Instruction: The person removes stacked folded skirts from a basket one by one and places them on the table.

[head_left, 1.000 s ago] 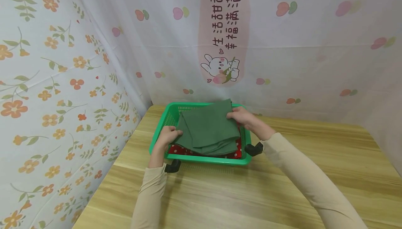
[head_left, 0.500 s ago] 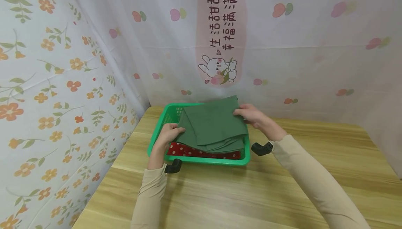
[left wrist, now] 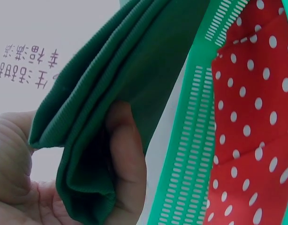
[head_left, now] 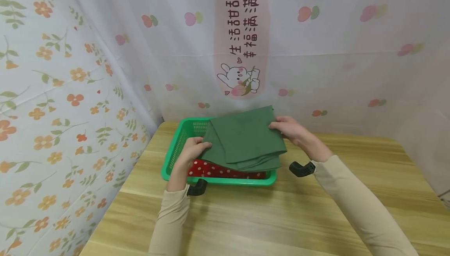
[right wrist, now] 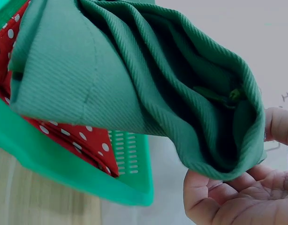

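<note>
A folded dark green cloth (head_left: 249,137) is held up between both hands over a green plastic basket (head_left: 168,162). At its left edge my left hand (head_left: 191,150) pinches it, thumb on top; the left wrist view shows fingers curled under the cloth's stacked layers (left wrist: 87,103). My right hand (head_left: 290,129) grips the opposite edge, with the fold (right wrist: 219,117) between thumb and fingers in the right wrist view. Inside the basket lies red fabric with white polka dots (head_left: 221,171), partly hidden beneath the green cloth.
The basket stands on a wood-grain table (head_left: 246,217) near its back edge. A white printed curtain (head_left: 168,25) hangs behind, and a floral curtain (head_left: 63,131) hangs on the left. Each sleeve has a black wrist piece (head_left: 301,169) attached.
Both hands have moved the green cloth to the right, so it now reaches past the basket's right end. More of the red polka-dot fabric shows. The head view has shifted slightly.
</note>
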### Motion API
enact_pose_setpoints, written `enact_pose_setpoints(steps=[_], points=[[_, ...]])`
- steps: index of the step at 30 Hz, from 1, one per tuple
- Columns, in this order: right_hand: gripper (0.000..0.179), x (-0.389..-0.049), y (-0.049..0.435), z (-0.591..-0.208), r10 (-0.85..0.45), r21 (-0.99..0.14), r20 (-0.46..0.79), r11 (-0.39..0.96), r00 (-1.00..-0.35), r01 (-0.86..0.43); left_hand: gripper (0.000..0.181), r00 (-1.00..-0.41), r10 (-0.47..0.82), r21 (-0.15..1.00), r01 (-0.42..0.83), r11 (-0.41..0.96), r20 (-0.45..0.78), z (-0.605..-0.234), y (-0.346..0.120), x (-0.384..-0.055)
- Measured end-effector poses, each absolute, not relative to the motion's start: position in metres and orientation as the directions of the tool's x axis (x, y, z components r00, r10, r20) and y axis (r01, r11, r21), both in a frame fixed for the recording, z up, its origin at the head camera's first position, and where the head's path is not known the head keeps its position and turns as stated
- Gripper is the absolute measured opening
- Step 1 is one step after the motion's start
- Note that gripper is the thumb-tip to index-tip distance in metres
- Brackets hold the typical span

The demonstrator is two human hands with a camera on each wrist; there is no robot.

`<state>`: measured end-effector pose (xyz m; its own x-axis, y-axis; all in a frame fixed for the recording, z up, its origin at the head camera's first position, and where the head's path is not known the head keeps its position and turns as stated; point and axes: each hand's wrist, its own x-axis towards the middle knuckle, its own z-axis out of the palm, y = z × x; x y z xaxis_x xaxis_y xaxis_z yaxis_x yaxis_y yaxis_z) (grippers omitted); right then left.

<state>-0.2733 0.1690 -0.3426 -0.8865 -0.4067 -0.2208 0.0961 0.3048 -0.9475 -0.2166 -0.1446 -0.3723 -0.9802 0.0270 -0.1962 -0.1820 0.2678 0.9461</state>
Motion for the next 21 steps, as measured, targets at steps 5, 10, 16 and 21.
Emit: enact_pose_setpoints(steps=[5,10,16,21], points=[[0.05,-0.268,0.182,-0.341,-0.4,-0.948,-0.201,0.31,-0.894,0.074,0.027,-0.981,0.048,0.952,-0.171,0.254,-0.189,-0.371,-0.135,-0.216],[0.048,-0.263,0.196,-0.34,-0.388,-0.949,-0.186,0.308,-0.903,0.063,0.026,-0.978,0.08,0.953,-0.167,0.252,-0.192,-0.369,-0.126,-0.216],[0.048,-0.255,0.212,-0.338,-0.379,-0.951,-0.165,0.304,-0.911,0.046,0.026,-0.979,0.104,0.959,-0.143,0.246,-0.173,-0.369,-0.113,-0.217],[0.05,-0.248,0.225,-0.337,-0.38,-0.952,-0.144,0.304,-0.914,0.024,0.023,-0.981,0.123,0.968,-0.121,0.218,-0.151,-0.369,-0.104,-0.217]])
